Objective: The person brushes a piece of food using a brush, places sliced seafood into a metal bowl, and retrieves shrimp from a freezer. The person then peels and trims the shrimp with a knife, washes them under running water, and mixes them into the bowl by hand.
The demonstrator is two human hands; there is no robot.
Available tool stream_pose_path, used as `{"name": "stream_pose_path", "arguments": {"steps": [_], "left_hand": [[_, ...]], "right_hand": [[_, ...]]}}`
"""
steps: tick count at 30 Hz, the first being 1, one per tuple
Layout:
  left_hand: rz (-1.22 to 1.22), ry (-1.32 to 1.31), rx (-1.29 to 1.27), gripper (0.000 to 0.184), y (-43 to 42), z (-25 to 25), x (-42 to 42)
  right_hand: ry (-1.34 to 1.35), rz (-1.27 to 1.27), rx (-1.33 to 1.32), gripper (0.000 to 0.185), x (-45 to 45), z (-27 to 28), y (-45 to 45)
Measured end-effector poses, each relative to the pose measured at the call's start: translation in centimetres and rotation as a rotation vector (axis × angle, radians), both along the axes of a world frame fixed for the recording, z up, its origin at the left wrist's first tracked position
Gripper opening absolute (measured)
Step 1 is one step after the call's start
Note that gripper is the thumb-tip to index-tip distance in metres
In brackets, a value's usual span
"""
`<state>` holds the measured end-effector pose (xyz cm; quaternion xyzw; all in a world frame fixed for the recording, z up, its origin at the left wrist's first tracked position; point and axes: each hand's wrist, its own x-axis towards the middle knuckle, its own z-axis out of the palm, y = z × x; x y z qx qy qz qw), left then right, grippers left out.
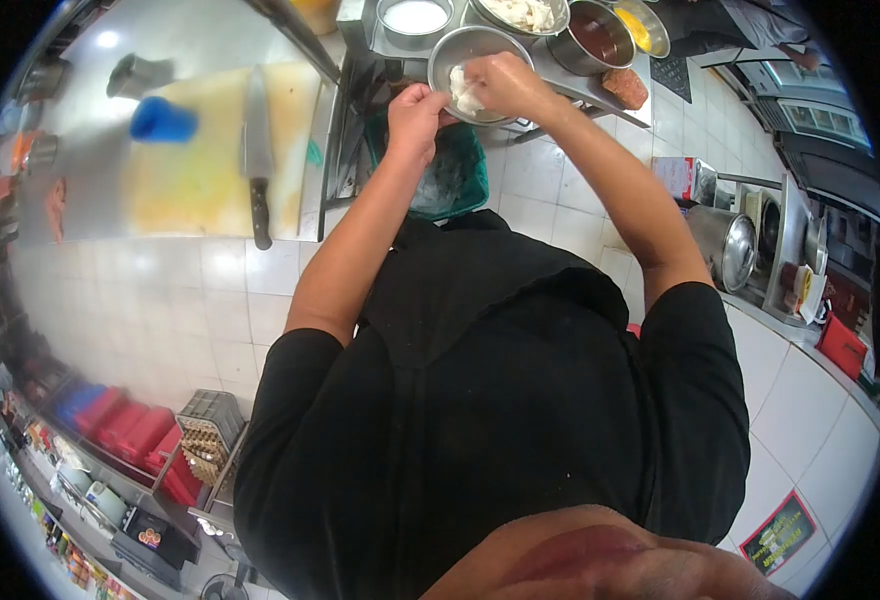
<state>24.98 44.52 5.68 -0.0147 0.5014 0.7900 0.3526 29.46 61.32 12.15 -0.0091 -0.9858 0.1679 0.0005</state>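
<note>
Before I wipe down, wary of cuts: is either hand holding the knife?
No, the knife lies on the cutting board, while the left hand and right hand are at the metal bowl.

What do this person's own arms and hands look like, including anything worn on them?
The left hand and right hand are ungloved. Both forearms are bare, with no watch or bracelet to be seen. The short sleeves are plain black, matching the black shirt, and I can make out no markings on them. Rings or finer details are too small to tell.
</note>
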Motion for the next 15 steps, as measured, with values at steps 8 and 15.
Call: {"name": "stream_pose_path", "arguments": {"steps": [8,15], "left_hand": [[0.049,0.025,-0.026,0.022,-1.4,0.5,0.4],[0.08,0.23,-0.217,0.022,-2.1,-0.8,0.2]], "right_hand": [[-0.04,0.043,0.171,0.024,0.0,3.3,2.3],[-0.065,0.475,0.405,0.013,4.0,-1.6,0.6]]}}
